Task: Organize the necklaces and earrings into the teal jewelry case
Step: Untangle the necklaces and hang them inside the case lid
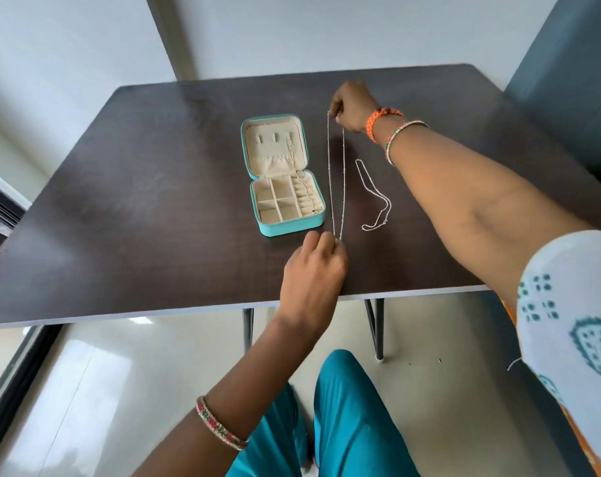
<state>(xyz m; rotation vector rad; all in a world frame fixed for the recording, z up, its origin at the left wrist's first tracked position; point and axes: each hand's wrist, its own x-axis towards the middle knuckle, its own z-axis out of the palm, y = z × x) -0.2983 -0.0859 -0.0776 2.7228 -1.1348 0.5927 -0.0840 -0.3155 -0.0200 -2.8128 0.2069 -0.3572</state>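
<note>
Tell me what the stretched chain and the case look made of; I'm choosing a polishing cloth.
Chain: likely silver-toned metal, thin, pale and glinting, with tiny beads along it. Case: teal shell with a smooth, leather-like sheen, possibly faux leather; cream lining looks soft and matte, like velvet. Neither is certain from here.

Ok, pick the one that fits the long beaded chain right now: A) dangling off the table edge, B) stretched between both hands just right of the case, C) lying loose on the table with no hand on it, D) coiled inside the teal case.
B: the long beaded chain runs taut from the right hand at its far end to the left hand at its near end, beside the open teal case.
</note>
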